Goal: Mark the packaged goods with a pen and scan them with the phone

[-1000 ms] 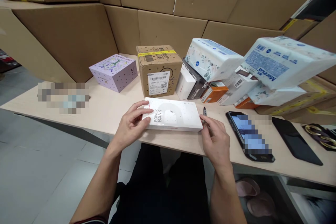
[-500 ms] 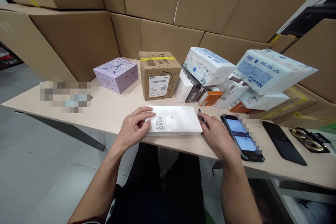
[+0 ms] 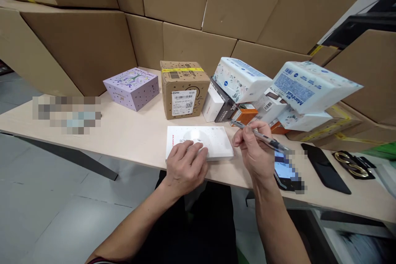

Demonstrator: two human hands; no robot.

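Observation:
A flat white power bank box (image 3: pixel 216 142) lies near the front edge of the table, partly covered by my left hand (image 3: pixel 187 165). The fingers of that hand rest side by side on top of the box, hiding most of its lettering; they are not wrapped round it. My right hand (image 3: pixel 255 148) is raised just beyond the box's right end, fingers closed round a pen (image 3: pixel 262 136). The pen is clear with dark parts and slants across the hand, one end toward the small boxes. Below and behind this hand lies a phone with a lit screen (image 3: pixel 284 169).
Along the back stand a lilac box (image 3: pixel 133 90), a taped brown carton (image 3: pixel 185 90), and several small boxes with tissue packs (image 3: pixel 241 78) on top. A dark phone-like slab (image 3: pixel 328 169) lies at the right. Cardboard panels (image 3: pixel 198 45) wall off the back.
My left hand has slid from the box's left end to its front middle. My right hand has lifted off the table by the box's right end, bringing the pen up.

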